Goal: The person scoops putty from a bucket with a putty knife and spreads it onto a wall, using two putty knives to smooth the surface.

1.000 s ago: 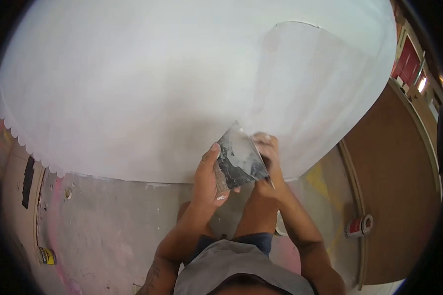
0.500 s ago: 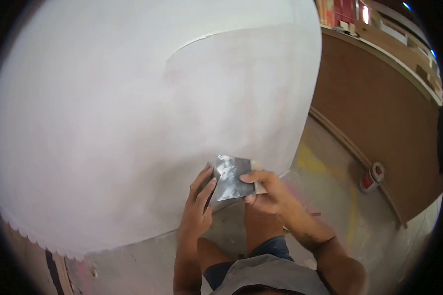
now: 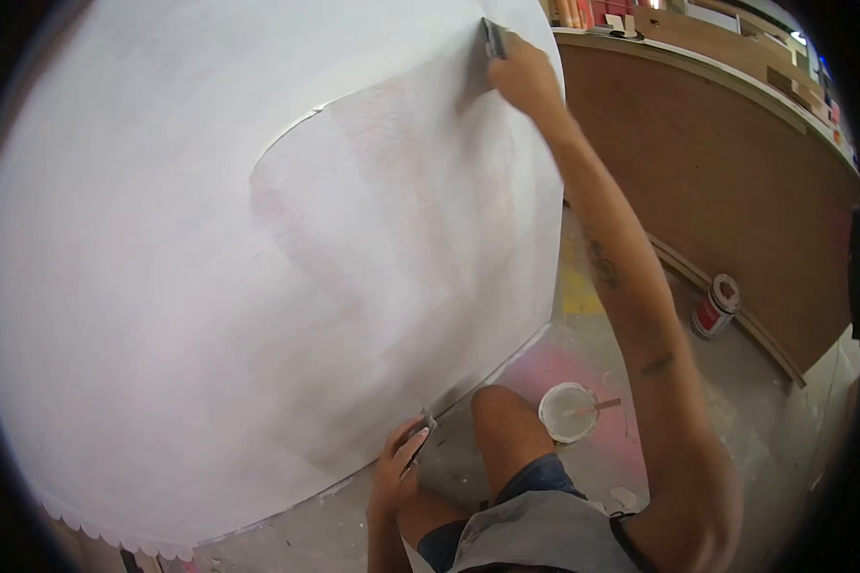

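Observation:
My right hand (image 3: 528, 84) is raised at the upper right, closed around a wide putty knife (image 3: 492, 40). That knife's blade lies against the large white curved surface (image 3: 153, 258), near its right edge. Below and left of it, a raised ridge of filler (image 3: 301, 120) borders a patch with faint pinkish streaks. Low in front of me, my left hand (image 3: 395, 475) is closed on a second putty knife (image 3: 428, 420). Only a small dark part of that one shows, close to the surface's lower edge.
On the floor by my knee stands an open tub (image 3: 556, 435) of pale paste with a stick (image 3: 606, 405) in it. A red and white can (image 3: 715, 307) stands near the brown panel (image 3: 707, 162) at right. Scalloped trim (image 3: 115, 540) edges the surface's lower left.
My right hand has moved from beside the left hand up to the surface's upper right with its putty knife. My left hand has dropped lower. The view has shifted, and the tub now shows.

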Demonstrator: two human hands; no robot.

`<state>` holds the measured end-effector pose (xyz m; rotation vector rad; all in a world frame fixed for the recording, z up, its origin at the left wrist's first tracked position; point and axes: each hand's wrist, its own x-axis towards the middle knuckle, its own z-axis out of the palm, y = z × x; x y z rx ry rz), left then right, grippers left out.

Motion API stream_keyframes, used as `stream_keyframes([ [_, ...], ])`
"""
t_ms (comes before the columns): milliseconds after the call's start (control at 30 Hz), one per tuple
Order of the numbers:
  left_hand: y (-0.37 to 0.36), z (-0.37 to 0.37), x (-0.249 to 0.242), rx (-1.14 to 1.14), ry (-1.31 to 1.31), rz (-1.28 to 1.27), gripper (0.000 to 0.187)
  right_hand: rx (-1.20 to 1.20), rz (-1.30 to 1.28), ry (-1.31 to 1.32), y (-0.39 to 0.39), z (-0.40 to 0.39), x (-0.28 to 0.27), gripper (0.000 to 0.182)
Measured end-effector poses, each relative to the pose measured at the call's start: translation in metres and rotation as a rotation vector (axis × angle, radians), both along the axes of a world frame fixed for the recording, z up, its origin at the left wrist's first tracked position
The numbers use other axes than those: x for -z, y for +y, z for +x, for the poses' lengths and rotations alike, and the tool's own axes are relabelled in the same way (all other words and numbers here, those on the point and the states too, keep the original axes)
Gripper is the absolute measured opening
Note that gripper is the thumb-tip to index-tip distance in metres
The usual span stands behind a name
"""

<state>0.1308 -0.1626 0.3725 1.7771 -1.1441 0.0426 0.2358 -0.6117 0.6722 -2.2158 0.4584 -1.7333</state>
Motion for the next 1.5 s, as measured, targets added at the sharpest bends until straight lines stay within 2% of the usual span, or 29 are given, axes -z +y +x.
stream_keyframes([
  [33, 0.0, 0.0, 0.002, -0.014, -0.006, 0.001, 0.058, 0.078, 0.001, 0.042, 0.011, 0.007, 0.0, 0.031],
  [100, -0.004, -0.003, 0.005, -0.026, -0.022, -0.006, 0.057, 0.019, -0.005, 0.021, 0.043, -0.002, 0.001, 0.029],
  [167, -0.005, -0.004, 0.007, -0.013, 0.046, -0.018, 0.056, -0.095, -0.136, 0.028, 0.058, -0.011, 0.01, 0.026],
  [233, -0.007, 0.0, 0.007, 0.001, 0.044, 0.001, 0.055, -0.131, -0.157, -0.005, 0.045, -0.017, 0.011, 0.025],
  [333, -0.01, 0.004, 0.008, 0.011, 0.054, 0.021, 0.054, -0.021, -0.013, 0.009, 0.008, -0.016, 0.004, 0.026],
  [467, 0.009, 0.008, 0.033, -0.045, 0.071, 0.048, 0.058, 0.043, 0.027, 0.017, 0.009, -0.006, 0.0, 0.026],
  [500, 0.011, 0.007, 0.038, -0.047, 0.07, 0.048, 0.058, 0.033, -0.047, -0.033, 0.017, -0.003, 0.003, 0.024],
  [567, 0.012, 0.008, 0.044, -0.048, 0.15, -0.023, 0.059, 0.026, -0.121, -0.081, 0.039, 0.002, 0.005, 0.023],
  [700, 0.018, 0.01, 0.046, -0.061, 0.157, 0.014, 0.06, -0.047, -0.164, -0.107, 0.112, 0.002, -0.002, 0.021],
  [767, 0.017, 0.012, 0.052, -0.064, 0.215, -0.031, 0.053, -0.085, -0.205, -0.148, 0.146, 0.004, 0.0, 0.021],
  [900, 0.013, 0.015, 0.05, -0.034, 0.203, -0.042, 0.052, -0.263, -0.29, -0.181, 0.217, 0.009, 0.006, 0.018],
  [933, 0.012, 0.014, 0.047, -0.028, 0.178, -0.032, 0.052, -0.269, -0.326, -0.122, 0.231, 0.008, 0.006, 0.018],
  [1100, 0.014, 0.006, 0.051, -0.08, 0.195, -0.044, 0.051, -0.227, -0.51, -0.117, 0.28, 0.016, 0.02, 0.02],
  [1200, 0.013, 0.002, 0.062, -0.122, 0.23, -0.09, 0.049, -0.253, -0.577, -0.091, 0.288, 0.01, 0.024, 0.031],
  [1267, 0.0, -0.003, 0.064, -0.07, 0.375, -0.333, 0.045, -0.256, -0.636, -0.074, 0.279, 0.006, 0.032, 0.028],
  [1300, 0.006, -0.003, 0.062, -0.085, 0.375, -0.34, 0.045, -0.272, -0.639, -0.077, 0.285, 0.008, 0.037, 0.028],
  [1367, 0.016, -0.002, 0.057, -0.186, 0.603, -0.411, 0.045, -0.258, -0.693, -0.092, 0.295, 0.009, 0.049, 0.027],
  [1400, 0.016, 0.002, 0.051, -0.195, 0.605, -0.421, 0.045, -0.27, -0.699, -0.091, 0.296, 0.01, 0.054, 0.027],
  [1467, 0.01, 0.006, 0.036, -0.08, 1.091, -0.978, 0.052, -0.369, -0.719, -0.068, 0.299, 0.001, 0.066, 0.027],
  [1500, 0.008, 0.008, 0.019, -0.087, 1.097, -0.992, 0.052, -0.382, -0.727, -0.061, 0.297, -0.006, 0.07, 0.027],
])
